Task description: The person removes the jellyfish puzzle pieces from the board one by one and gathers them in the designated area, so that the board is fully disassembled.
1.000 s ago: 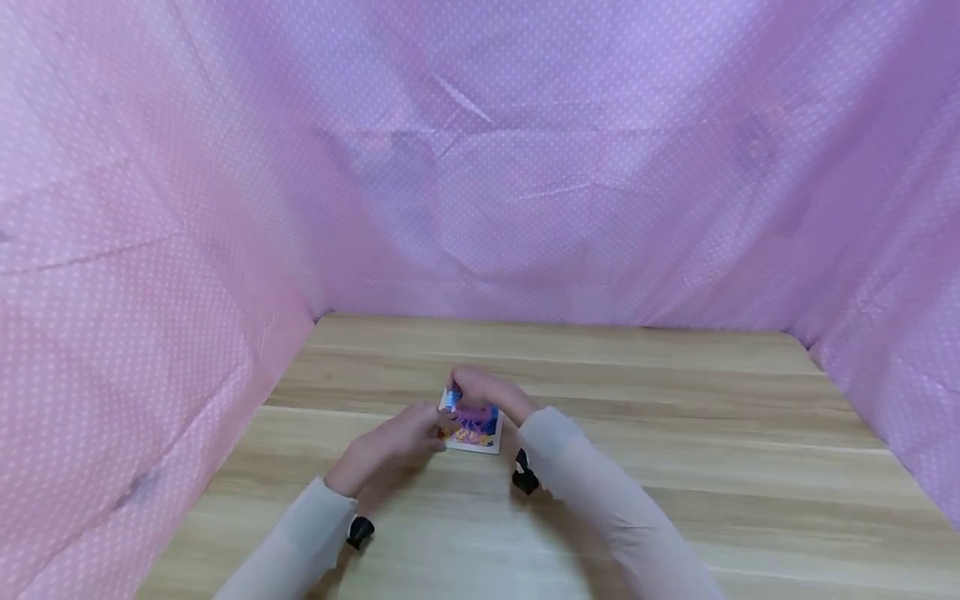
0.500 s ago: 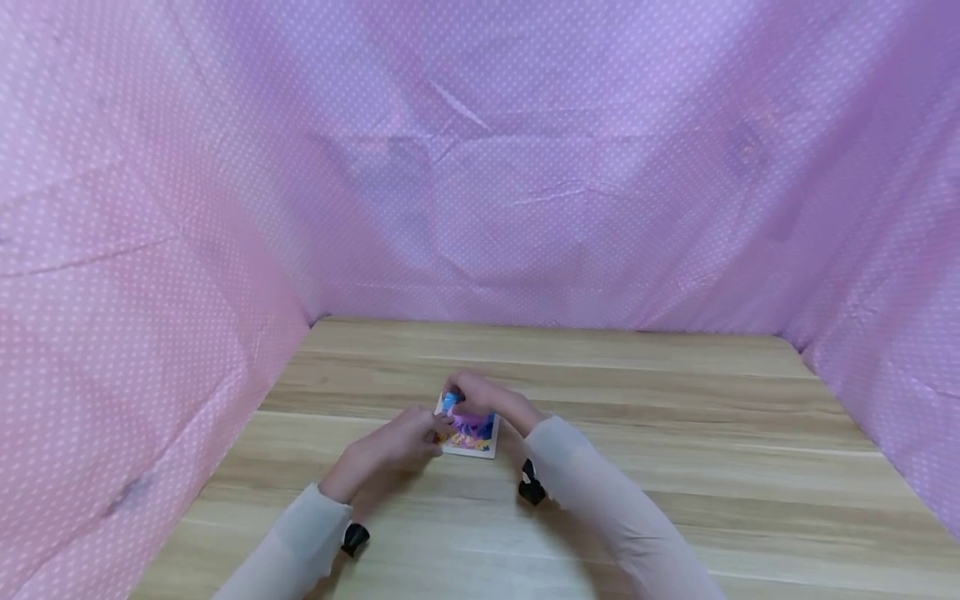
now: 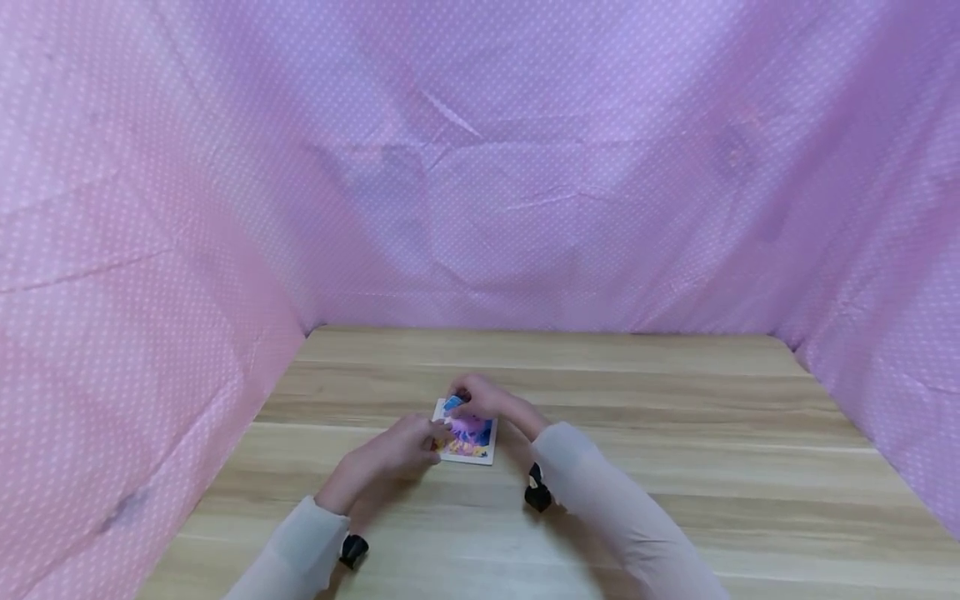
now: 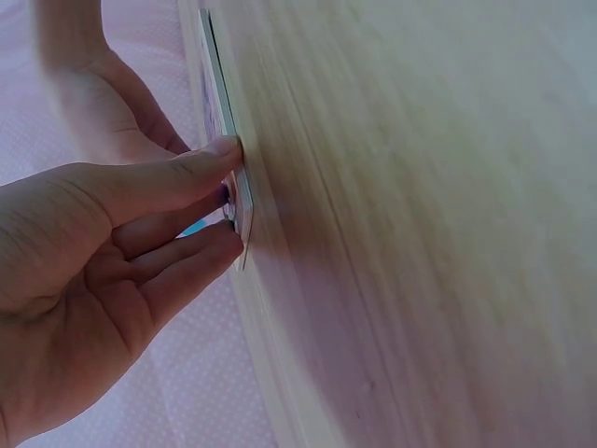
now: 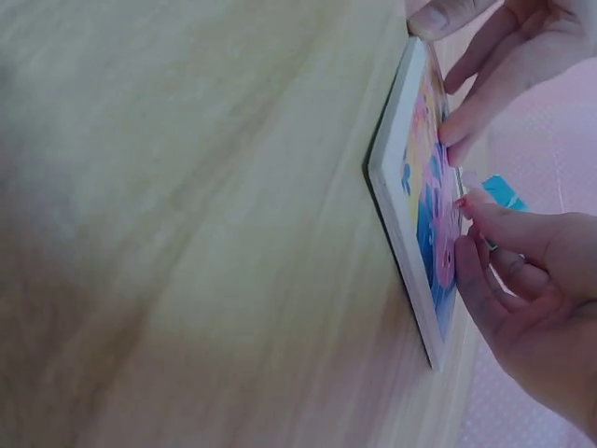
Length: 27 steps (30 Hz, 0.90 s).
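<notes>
Slanting over more than it was half a second ago, the turquoise piece (image 5: 504, 193) is tipping to the right in the grasp of the right hand (image 3: 483, 400), and that thumb and forefinger are pinching it close above the far left part of the picture board (image 3: 472, 448). The board itself is lying flat on the table (image 3: 637, 417), straight in front of the person. Over at its left side, the left hand (image 3: 401, 442) is holding on in a narrow grip, thumb sitting at the near corner, fingertips bearing down on the printed face.

For a tidy job, I'm thinking the left hand should be keeping that corner pinned so nothing is skidding, while the right is working with a light pinch, staying low and square to the surface. Pressing hard would be risking a crease or a shove out of line.

Now the materials: the board is showing a thick, pale, crisp-cut edge and a white border framing a pink octopus-like figure on blue, with yellow along the bottom. Smooth, streaky wood grain is running across the tabletop; behind it, dotted pink cloth (image 3: 487, 225) is hanging in wrinkles. Whether the piece is card or film, I'm not managing to tell.
</notes>
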Tool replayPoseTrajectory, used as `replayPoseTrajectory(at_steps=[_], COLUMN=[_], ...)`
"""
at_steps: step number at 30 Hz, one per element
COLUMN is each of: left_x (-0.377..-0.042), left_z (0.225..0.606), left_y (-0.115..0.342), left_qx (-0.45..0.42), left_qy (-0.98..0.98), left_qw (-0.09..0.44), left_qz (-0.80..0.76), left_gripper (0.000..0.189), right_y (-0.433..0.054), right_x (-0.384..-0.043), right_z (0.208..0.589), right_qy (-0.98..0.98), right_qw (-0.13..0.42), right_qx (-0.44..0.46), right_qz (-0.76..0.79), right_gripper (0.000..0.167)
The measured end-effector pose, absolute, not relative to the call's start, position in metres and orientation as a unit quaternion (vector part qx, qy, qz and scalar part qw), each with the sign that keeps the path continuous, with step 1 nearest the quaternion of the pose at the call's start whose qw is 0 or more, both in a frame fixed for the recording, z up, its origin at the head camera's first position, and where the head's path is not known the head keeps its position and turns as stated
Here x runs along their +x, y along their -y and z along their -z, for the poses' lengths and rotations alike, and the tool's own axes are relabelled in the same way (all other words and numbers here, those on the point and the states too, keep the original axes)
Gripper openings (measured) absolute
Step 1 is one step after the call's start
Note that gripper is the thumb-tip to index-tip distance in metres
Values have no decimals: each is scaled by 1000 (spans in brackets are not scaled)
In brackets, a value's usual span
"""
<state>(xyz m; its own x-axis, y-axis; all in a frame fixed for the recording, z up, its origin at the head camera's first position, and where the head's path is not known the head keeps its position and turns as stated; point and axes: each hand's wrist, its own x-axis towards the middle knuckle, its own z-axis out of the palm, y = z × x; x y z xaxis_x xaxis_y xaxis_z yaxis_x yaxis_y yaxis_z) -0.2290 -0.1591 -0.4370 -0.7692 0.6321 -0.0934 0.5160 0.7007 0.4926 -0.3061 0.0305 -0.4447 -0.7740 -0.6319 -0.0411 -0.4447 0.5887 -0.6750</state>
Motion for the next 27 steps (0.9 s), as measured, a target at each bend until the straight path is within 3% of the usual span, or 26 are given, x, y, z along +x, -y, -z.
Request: replayPoseTrajectory(at_steps=[16, 23, 27], left_x=[-217, -219, -219], left_z=[440, 443, 443], left_y=[160, 160, 158], left_qx=[271, 283, 288], left_qy=[-924, -920, -920], left_qw=[135, 127, 124], left_qz=[-234, -240, -237], left_gripper=[32, 33, 34], right_y=[-53, -75, -88], right_x=[-309, -310, -310], right_z=[449, 443, 442], right_qy=[-842, -868, -865], right_qw=[141, 115, 133], right_qx=[-309, -266, -211], right_qz=[421, 404, 435], right_gripper=[16, 22, 25])
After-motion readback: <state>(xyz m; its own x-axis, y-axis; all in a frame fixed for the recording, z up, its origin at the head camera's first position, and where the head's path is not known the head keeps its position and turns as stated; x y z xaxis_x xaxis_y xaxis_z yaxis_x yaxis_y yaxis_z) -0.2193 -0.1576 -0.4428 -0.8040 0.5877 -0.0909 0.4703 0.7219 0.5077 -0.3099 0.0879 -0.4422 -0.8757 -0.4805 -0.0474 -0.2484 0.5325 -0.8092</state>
